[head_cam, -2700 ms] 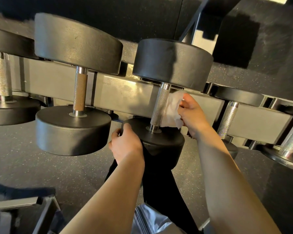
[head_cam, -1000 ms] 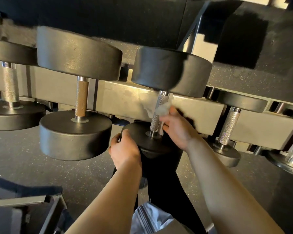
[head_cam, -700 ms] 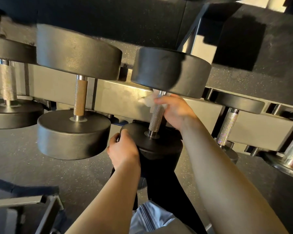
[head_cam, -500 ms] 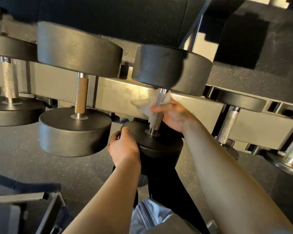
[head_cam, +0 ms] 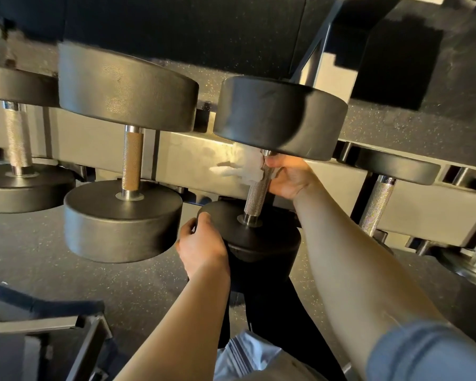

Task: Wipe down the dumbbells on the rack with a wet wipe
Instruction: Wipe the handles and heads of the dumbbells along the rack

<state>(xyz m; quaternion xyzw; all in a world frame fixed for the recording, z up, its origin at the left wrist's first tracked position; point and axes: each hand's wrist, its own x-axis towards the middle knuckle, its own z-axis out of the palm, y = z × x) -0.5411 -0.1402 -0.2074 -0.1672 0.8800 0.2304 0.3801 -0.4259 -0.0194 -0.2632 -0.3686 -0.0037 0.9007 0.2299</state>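
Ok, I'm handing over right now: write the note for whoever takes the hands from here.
Right hand grips the wet wipe round the top of the middle dumbbell's handle.
Left hand grips that dumbbell's near head, steadying it.
Done: cannot tell how much is wiped.
Left: rest of this handle, its heads, then the neighbouring dumbbells on the rack.

Both bare forearms reach forward. The right hand (head_cam: pixel 287 174) is raised, its fingers (head_cam: pixel 276 161) curled round a wet wipe (head_cam: pixel 248 170) and a dumbbell's (head_cam: pixel 259 171) handle. The left hand (head_cam: pixel 202 247) sits lower, its fingers cupping the near weight's edge.
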